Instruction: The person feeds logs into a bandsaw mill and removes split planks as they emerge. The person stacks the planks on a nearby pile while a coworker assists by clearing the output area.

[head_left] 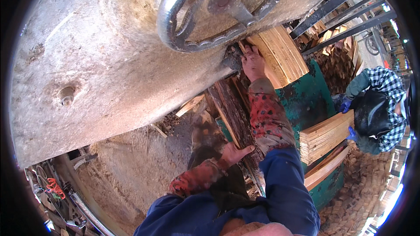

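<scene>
Just below a worn handwheel (pixel 223 2), the right hand (pixel 253 64), loosely open, rests against pale boards (pixel 280 54) at its right, apparently steadying them, while the left hand (pixel 235 154), empty, thumb spread, sits beside bark-covered timber (pixel 232 116), seemingly for support.

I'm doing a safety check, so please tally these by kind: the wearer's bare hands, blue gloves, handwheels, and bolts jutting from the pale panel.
Bare hands: 2 (left hand, right hand)
Blue gloves: 2, on the co-worker (upper glove, lower glove)
Handwheel: 1
Bolt: 1
Total: 6
</scene>
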